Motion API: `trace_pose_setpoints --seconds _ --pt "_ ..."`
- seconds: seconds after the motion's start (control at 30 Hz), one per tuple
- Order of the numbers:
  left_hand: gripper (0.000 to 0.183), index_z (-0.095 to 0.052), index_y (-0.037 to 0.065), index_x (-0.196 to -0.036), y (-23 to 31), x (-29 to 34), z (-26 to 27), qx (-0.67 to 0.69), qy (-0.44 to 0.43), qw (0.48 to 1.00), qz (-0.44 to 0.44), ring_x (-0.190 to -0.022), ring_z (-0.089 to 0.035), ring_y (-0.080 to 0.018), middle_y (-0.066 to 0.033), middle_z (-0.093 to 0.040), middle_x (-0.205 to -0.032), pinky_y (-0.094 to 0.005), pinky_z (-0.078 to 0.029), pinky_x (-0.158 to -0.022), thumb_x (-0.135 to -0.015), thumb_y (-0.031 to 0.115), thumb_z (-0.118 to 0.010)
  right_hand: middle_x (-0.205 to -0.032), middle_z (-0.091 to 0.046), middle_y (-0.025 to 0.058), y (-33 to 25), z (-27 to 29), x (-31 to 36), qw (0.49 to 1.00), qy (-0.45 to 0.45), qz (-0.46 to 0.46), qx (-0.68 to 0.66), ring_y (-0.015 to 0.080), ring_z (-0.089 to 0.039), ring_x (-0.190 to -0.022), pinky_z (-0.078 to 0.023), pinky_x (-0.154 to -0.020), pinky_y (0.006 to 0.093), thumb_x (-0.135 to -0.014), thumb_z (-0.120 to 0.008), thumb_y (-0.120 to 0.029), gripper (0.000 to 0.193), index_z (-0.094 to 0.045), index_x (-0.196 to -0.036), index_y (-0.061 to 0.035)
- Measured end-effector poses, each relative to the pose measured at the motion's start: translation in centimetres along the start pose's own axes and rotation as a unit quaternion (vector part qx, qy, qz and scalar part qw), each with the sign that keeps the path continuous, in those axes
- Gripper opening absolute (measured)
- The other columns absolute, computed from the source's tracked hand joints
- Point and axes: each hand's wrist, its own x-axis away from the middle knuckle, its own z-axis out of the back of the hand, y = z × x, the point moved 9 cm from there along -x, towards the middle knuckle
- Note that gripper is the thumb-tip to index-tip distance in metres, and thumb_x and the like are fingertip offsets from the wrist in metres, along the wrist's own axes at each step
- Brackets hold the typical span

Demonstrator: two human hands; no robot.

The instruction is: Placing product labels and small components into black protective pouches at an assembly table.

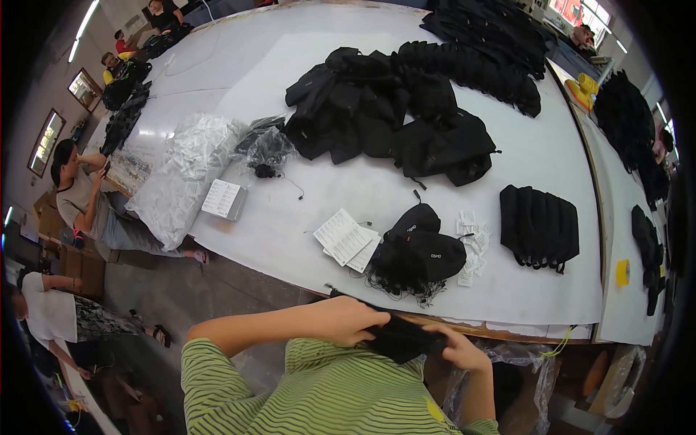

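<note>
Holding a small black fabric pouch (pixel 401 338) close to the body, just below the near edge of the white surface (pixel 362 188), both hands are busy on it. Left hand (pixel 348 319) has its grip wrapped over the pouch's left end, fingers curled shut on the cloth. Right hand (pixel 458 349) pinches the right end, though the exact fingers are hard to make out, since the pouch is dark and bunched up.

On the surface right ahead sit two black drawstring pouches (pixel 420 250) with loose cords, touching each other. Just to their left there's a fan of white printed cards (pixel 346 241), and on their right some small white tags (pixel 473 246). Further right is a neat stack of black folded pieces (pixel 540 225). Beyond all that, a big heap of black bags (pixel 391 116). A clear plastic bag of white packets (pixel 185 177) lies at the left edge.
</note>
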Motion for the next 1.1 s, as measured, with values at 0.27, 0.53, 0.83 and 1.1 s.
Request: trace_pose_setpoints --seconds 0.27,0.53,0.83,1.1 --pt "0.024 -0.048 0.004 -0.097 -0.2 1.1 -1.4 0.105 -0.032 0.993 -0.033 -0.086 -0.061 -0.034 -0.0139 -0.062 -0.091 -0.0433 -0.046 -0.075 -0.087 0.022 -0.061 -0.117 -0.059 0.0147 4.5 -0.2 3.1 0.929 0.087 -0.096 0.348 0.0308 -0.052 -0.111 -0.041 -0.095 0.0383 -0.072 -0.077 -0.025 0.055 -0.057 -0.119 -0.0042" --pt "0.027 -0.05 0.006 -0.105 -1.4 0.7 -0.7 0.085 -0.058 0.995 0.013 -0.077 -0.06 -0.0357 -0.0147 -0.063 -0.084 -0.043 -0.045 -0.068 -0.092 0.029 -0.057 -0.08 -0.064 0.0071 2.9 5.2 6.7 0.903 0.237 -0.171 0.314 0.0224 -0.06 -0.071 -0.046 -0.064 0.0307 -0.062 -0.085 -0.025 0.036 -0.062 -0.081 -0.0047" --pt "0.031 -0.052 0.006 -0.112 -1.3 0.5 -0.3 0.044 -0.079 0.994 0.069 -0.083 -0.061 -0.0354 -0.0163 -0.064 -0.086 -0.0446 -0.046 -0.073 -0.092 0.029 -0.055 -0.071 -0.061 0.0021 7.4 6.5 9.2 0.923 0.342 -0.172 -0.046 0.0076 -0.057 -0.06 -0.042 -0.049 0.0223 -0.076 -0.077 -0.012 0.023 -0.056 -0.081 -0.0041" --pt "0.036 -0.052 0.006 -0.113 -3.9 1.5 -0.2 -0.011 -0.034 0.992 0.124 -0.08 -0.061 -0.0382 -0.0202 -0.063 -0.082 -0.0479 -0.046 -0.071 -0.093 0.035 -0.053 -0.086 -0.065 0.007 5.4 6.2 10.3 0.957 0.208 -0.088 -0.18 0.0136 -0.064 -0.082 -0.049 -0.064 0.0208 -0.079 -0.072 -0.006 0.038 -0.051 -0.11 -0.004"
